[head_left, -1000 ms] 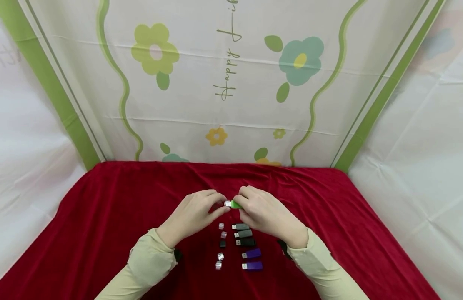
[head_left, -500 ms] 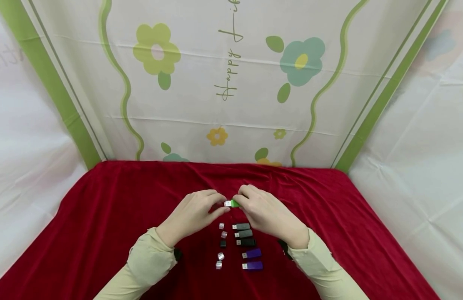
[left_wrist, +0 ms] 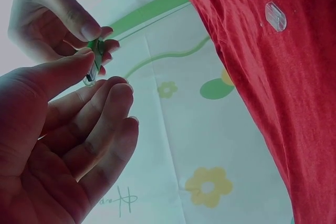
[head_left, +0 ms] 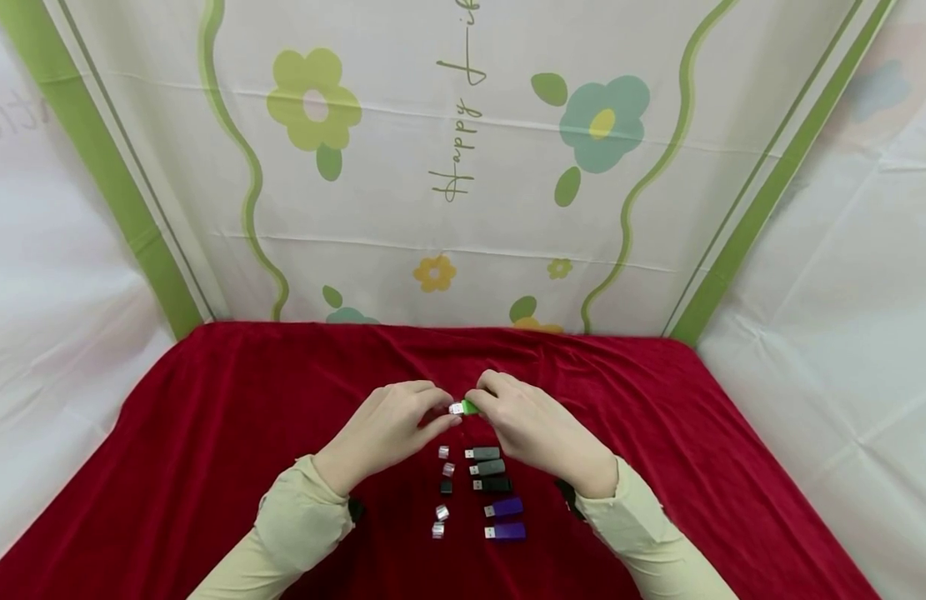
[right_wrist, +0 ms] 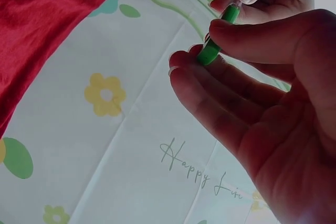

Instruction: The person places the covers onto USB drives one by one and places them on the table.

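Note:
In the head view, a green USB flash drive (head_left: 470, 407) is held above the red cloth between both hands. My right hand (head_left: 536, 427) pinches its green body, thumb against curled fingers, as the right wrist view also shows. At the drive's metal plug, my left hand (head_left: 383, 432) pinches a clear cap (left_wrist: 90, 82) between thumb and forefinger. The cap sits at or over the plug; how far on it is, I cannot tell. Fingertips hide part of both pieces. The left hand's other fingers (left_wrist: 107, 145) are loosely bent.
Below the hands lie grey drives (head_left: 487, 468), a black drive (head_left: 493, 484) and purple drives (head_left: 504, 532), plugs facing left. Left of them runs a column of clear caps (head_left: 442, 513) and one black cap (head_left: 446, 487). A flower-printed white curtain (head_left: 387, 183) stands behind the red-covered table (head_left: 230, 433).
Both hands stay almost in place with the green drive and the cap. The right fingers have shifted very slightly on the drive; the laid-out drives and caps have not moved.

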Action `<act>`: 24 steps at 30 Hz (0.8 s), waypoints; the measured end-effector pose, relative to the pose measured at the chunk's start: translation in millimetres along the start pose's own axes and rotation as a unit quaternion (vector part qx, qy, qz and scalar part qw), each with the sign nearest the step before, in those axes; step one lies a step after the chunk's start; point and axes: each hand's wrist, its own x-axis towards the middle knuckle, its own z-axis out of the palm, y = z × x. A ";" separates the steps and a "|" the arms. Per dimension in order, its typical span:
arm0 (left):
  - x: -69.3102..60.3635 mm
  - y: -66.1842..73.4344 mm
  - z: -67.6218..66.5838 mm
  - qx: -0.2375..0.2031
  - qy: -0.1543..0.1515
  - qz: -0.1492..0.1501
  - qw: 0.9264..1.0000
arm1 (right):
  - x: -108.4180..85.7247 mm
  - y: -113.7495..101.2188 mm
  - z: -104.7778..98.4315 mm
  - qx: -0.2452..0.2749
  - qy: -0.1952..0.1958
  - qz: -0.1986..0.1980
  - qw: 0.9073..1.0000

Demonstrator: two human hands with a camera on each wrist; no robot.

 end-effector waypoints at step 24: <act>-0.4 1.4 -2.0 0.004 0.004 0.011 1.000 | -1.4 -0.7 0.3 0.003 -0.007 -0.009 1.000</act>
